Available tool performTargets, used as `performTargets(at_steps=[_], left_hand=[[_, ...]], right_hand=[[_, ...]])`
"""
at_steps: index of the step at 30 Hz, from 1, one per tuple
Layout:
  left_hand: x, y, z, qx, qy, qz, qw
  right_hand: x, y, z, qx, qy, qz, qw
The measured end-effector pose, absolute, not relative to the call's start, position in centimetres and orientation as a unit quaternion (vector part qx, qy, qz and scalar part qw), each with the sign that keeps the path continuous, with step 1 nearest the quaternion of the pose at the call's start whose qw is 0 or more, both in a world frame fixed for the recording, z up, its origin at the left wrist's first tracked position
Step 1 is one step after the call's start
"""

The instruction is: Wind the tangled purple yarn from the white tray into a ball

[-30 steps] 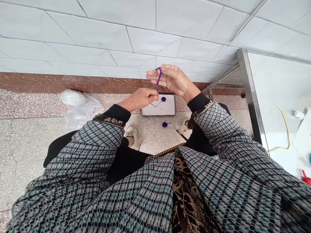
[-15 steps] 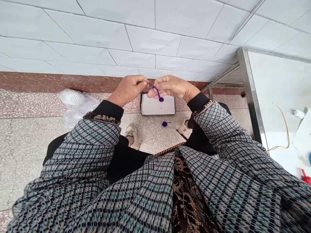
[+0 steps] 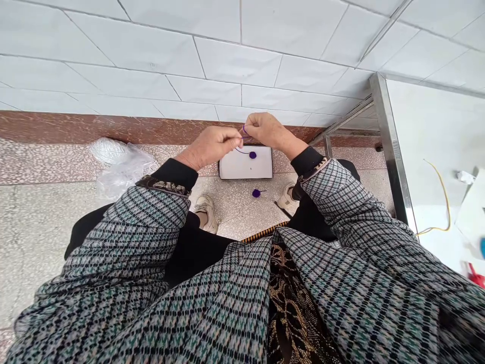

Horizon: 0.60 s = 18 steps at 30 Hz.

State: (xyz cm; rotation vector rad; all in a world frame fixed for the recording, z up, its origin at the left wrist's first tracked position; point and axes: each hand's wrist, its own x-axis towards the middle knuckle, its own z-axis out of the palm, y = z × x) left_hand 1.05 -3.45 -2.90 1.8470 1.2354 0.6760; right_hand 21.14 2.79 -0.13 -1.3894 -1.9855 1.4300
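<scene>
My left hand (image 3: 212, 145) and my right hand (image 3: 265, 130) meet in front of me, fingertips pinched together on a thin purple thread (image 3: 243, 132). The thread loops down below the hands to a small purple ball (image 3: 252, 155) that hangs over a white box (image 3: 261, 167) on the floor. A second purple ball (image 3: 256, 193) with a short tail lies on the floor between my shoes (image 3: 206, 211).
A crumpled clear plastic bag (image 3: 121, 164) lies on the floor to the left by the wall. A metal table leg (image 3: 390, 146) stands at the right, with a white tabletop (image 3: 435, 151) carrying a yellow wire (image 3: 446, 197) and small items. White tiled wall ahead.
My right hand dropped from its raised, open-fingered pose and closed onto the thread. My left hand rose to meet it, so both now pinch the thread close together.
</scene>
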Motion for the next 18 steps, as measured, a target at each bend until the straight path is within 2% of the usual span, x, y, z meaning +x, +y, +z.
performTargets(at_steps=[2,4,7,10,14,18], left_hand=[[0.2,-3.2,-2.6,0.698,0.513,0.315,0.388],[-0.5,-2.9,-2.6,0.671,0.532,0.348,0.380],[-0.6,-2.5,-2.9,0.648,0.572,0.359,0.352],[0.4,-2.5,-3.5,0.638,0.600,0.306,0.373],[2.4,-3.0,-4.1,0.686,0.520,0.201,0.467],[3.0,-3.6,-3.8,0.724,0.440,0.173,0.503]], right_hand=[[21.3,2.5,0.2,-0.474,-0.685,0.542,0.109],[21.4,2.1,0.7,-0.442,-0.639,0.623,0.092],[21.6,1.7,1.4,-0.374,-0.517,0.758,0.138],[21.9,1.6,1.8,-0.316,-0.425,0.817,0.228],[21.8,1.8,1.6,-0.289,-0.395,0.812,0.318],[21.2,2.2,0.9,-0.393,-0.539,0.678,0.309]])
